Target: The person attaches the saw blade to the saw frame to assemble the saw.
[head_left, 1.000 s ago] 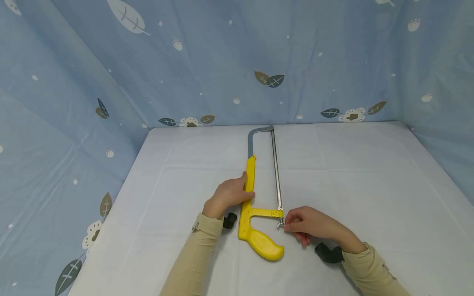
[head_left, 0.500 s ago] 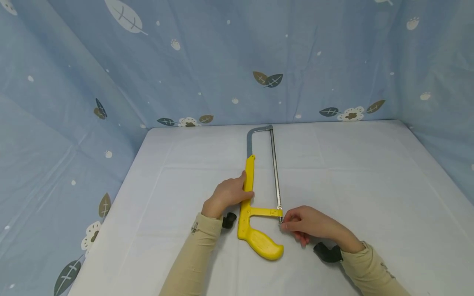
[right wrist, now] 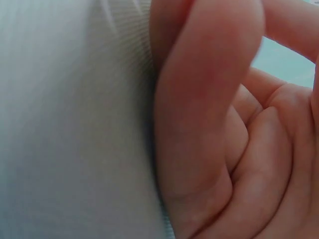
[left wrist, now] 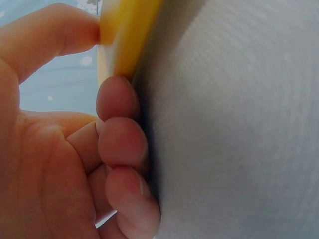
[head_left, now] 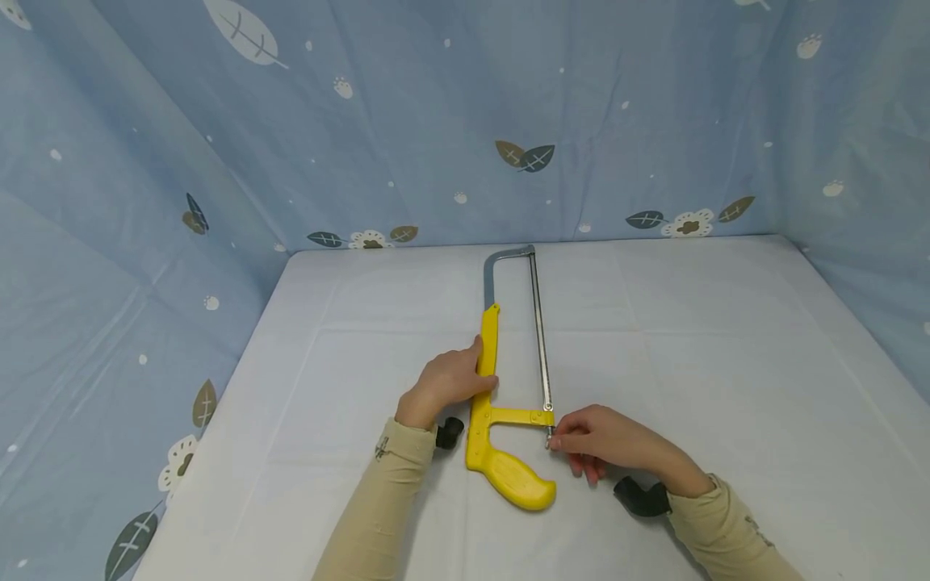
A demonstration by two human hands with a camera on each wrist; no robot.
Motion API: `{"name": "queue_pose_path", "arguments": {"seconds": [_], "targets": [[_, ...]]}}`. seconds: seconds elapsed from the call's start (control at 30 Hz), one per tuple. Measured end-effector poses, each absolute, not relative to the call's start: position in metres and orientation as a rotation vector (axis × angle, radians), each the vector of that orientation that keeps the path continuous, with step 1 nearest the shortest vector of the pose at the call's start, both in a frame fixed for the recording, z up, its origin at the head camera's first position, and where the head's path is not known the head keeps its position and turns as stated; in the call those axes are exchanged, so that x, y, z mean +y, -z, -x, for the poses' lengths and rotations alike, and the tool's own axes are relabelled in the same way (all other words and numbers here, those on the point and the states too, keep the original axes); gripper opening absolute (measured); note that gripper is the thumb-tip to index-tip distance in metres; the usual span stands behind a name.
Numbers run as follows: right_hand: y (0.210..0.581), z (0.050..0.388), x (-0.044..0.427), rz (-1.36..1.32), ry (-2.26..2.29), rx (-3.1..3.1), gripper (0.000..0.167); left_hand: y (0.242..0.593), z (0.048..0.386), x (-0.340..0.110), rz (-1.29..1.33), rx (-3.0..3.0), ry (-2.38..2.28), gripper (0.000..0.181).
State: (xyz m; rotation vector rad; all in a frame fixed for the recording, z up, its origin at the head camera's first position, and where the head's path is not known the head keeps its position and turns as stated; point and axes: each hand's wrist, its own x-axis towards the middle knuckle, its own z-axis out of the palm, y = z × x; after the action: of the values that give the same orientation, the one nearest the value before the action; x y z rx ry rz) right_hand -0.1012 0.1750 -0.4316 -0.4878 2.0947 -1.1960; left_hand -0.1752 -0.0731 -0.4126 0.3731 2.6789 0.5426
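A hacksaw (head_left: 519, 482) with a yellow handle and a grey front bow lies flat on the white cloth, its handle toward me. Its metal blade bar (head_left: 540, 331) runs along the right side. My left hand (head_left: 445, 382) grips the yellow frame; in the left wrist view the thumb presses one side of the frame (left wrist: 130, 35) and curled fingers meet the other. At the blade's near end, my right hand (head_left: 613, 438) pinches the small wing nut (head_left: 549, 441) between thumb and index finger. The right wrist view shows only curled fingers (right wrist: 199, 109) near the cloth; the nut is hidden there.
White cloth (head_left: 726, 339) covers the table around the saw. Blue patterned curtains (head_left: 407, 121) rise at the back and both sides. A black wrist device (head_left: 643, 496) sits under the right wrist, another (head_left: 450, 433) by the left.
The right thumb and fingers have shifted slightly, and the wing nut has turned, its wings no longer spread as before. My left hand and the hacksaw stay in place.
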Motion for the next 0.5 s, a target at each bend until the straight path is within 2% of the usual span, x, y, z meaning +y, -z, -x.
{"name": "queue_pose_path", "arguments": {"seconds": [0.5], "targets": [[0.4303, 0.0991, 0.1753, 0.51, 1.12, 2.18, 0.019, 0.4145, 0.1752, -0.0737, -0.378, 2.683, -0.533, 0.079]]}}
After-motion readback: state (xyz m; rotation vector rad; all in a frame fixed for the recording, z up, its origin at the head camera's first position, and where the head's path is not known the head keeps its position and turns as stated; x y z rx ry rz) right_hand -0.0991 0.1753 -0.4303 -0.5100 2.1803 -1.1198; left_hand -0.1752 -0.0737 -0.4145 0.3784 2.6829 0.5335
